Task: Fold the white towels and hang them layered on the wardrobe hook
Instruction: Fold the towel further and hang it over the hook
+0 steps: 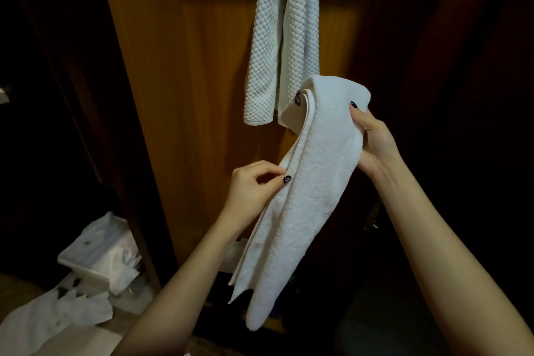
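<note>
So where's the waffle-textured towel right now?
Head view, top centre: the waffle towel hangs against the wooden wardrobe panel, just above and behind the plain white towel being folded.

Head-worn wide-angle view, facing forward and down at a wardrobe panel from close by.

The single camera sits above both forearms [173, 283], which enter from the bottom edge and run up toward the middle of the frame. There the left hand [254, 185] and right hand [375, 141] hold a folded towel [312, 196], near the lens. The wooden panel [179, 95] fills the centre. A hanging towel [277, 37] is cut off by the top edge, and floor clutter [95, 263] shows at lower left.
</note>
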Action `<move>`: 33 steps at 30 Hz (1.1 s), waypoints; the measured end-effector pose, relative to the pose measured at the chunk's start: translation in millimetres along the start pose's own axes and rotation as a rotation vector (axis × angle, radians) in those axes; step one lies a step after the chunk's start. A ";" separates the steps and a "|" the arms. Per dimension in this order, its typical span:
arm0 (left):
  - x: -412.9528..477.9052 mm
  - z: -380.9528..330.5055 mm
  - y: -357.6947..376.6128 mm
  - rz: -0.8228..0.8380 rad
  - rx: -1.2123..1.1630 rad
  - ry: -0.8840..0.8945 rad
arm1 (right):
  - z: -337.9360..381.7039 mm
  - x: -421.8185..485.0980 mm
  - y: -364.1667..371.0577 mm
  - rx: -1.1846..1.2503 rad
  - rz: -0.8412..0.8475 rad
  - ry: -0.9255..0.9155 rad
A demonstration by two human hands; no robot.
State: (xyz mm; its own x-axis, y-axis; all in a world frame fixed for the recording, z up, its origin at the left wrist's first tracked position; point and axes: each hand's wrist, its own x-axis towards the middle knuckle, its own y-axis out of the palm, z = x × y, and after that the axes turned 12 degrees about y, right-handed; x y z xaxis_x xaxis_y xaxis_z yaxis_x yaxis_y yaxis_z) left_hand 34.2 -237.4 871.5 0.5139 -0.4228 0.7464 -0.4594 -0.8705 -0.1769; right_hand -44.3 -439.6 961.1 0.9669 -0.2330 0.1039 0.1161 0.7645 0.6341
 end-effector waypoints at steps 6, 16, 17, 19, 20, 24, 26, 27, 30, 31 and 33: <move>-8.8 -2.9 3.6 0.018 0.199 0.142 | -4.2 3.1 9.9 -0.057 0.015 -0.017; -18.7 13.5 13.3 0.138 0.120 -0.051 | -19.4 8.8 22.3 -0.153 -0.070 -0.081; -19.6 15.8 16.0 0.113 0.107 -0.069 | -19.5 8.6 23.3 -0.203 -0.093 -0.103; -20.6 20.2 17.8 0.054 0.047 -0.096 | -18.5 7.9 24.4 -0.326 -0.140 -0.156; -20.7 22.6 16.3 0.043 -0.016 -0.118 | -17.6 7.5 24.6 -0.381 -0.162 -0.184; -19.2 27.7 7.3 0.098 -0.249 -0.251 | -11.9 4.7 23.7 -0.496 -0.220 -0.259; -16.9 27.0 6.2 0.098 -0.289 -0.247 | -10.0 3.7 24.5 -0.512 -0.231 -0.276; -15.9 26.4 6.0 0.096 -0.291 -0.232 | -9.9 3.7 25.2 -0.518 -0.239 -0.285; -18.6 26.6 6.7 0.158 -0.311 -0.255 | -10.6 4.4 27.9 -0.526 -0.281 -0.304; -21.7 27.6 7.4 0.186 -0.313 -0.278 | -9.8 4.8 28.5 -0.513 -0.294 -0.306; -31.3 31.1 10.6 0.206 -0.315 -0.321 | -6.9 5.0 30.0 -0.480 -0.317 -0.307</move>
State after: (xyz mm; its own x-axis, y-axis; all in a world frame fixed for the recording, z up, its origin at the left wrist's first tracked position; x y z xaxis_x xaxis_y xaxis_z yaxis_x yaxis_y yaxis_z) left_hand 35.8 -241.3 826.3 0.5642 -0.6771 0.4725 -0.7457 -0.6635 -0.0606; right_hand -34.4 -413.6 975.3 0.7683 -0.5984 0.2272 0.5425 0.7972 0.2649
